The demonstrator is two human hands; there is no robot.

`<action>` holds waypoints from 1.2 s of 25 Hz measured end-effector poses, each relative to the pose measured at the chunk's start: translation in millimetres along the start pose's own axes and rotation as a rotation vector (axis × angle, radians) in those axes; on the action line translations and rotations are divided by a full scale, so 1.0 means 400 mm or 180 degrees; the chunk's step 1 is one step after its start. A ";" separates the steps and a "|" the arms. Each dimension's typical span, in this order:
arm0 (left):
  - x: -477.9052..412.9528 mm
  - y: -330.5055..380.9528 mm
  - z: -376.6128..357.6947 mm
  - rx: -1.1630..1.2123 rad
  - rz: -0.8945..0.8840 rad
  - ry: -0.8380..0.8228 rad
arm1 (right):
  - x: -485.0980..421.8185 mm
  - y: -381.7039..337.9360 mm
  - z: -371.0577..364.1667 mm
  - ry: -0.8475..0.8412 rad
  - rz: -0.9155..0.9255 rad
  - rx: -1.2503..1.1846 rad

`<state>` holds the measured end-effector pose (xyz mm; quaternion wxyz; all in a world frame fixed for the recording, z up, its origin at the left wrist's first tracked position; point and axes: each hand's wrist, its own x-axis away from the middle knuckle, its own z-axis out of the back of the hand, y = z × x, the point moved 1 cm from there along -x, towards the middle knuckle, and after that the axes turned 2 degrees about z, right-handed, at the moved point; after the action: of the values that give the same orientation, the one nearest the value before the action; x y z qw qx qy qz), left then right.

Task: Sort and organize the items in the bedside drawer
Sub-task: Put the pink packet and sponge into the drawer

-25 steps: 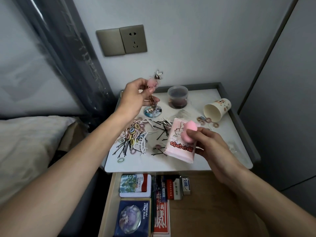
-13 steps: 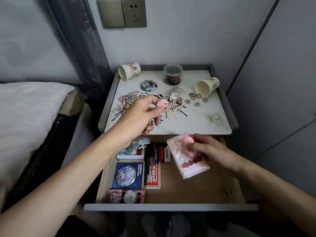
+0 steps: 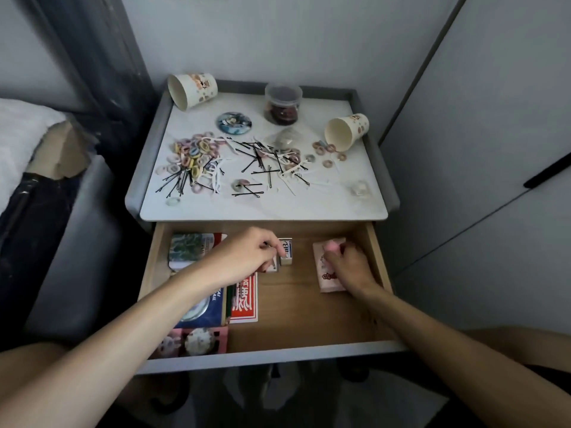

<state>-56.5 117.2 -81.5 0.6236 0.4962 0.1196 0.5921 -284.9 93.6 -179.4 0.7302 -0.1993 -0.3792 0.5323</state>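
Both hands are down in the open wooden drawer (image 3: 302,313): the right hand (image 3: 350,268) grips a soft pink packet (image 3: 327,278) with a pink egg-shaped sponge (image 3: 333,244) on top, near the right wall. The left hand (image 3: 247,256) has curled fingers beside a small white box (image 3: 286,250), but what it holds is hidden.

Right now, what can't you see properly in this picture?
1. Anything inside the left hand: head view, its curled fingers hide it.
2. Blue box: head view, the left arm covers most of it.
3. Pink packet: head view, the right hand holding it covers much of it.
4. What is in the tub: head view, dark and too blurred to name.
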 end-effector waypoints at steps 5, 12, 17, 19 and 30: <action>-0.025 -0.006 -0.007 -0.0230 0.0007 0.0063 | 0.047 0.001 -0.013 0.0301 0.1102 0.2622; -0.020 -0.016 -0.007 -0.0227 -0.0012 0.0021 | 0.050 0.009 -0.052 -0.0244 0.0866 0.2728; -0.019 -0.010 0.000 -0.0194 -0.0017 0.0026 | 0.038 -0.001 -0.033 -0.0292 0.0748 0.2558; -0.018 -0.011 0.001 -0.0174 -0.0017 0.0034 | 0.042 -0.005 -0.006 0.0038 0.0860 0.2565; -0.006 0.000 0.000 -0.0143 -0.0014 0.0000 | -0.033 -0.049 0.026 0.0116 0.1437 0.4095</action>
<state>-57.2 115.0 -82.7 0.6359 0.4817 0.1073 0.5934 -282.5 73.2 -163.7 0.5807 0.1913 0.0761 0.7877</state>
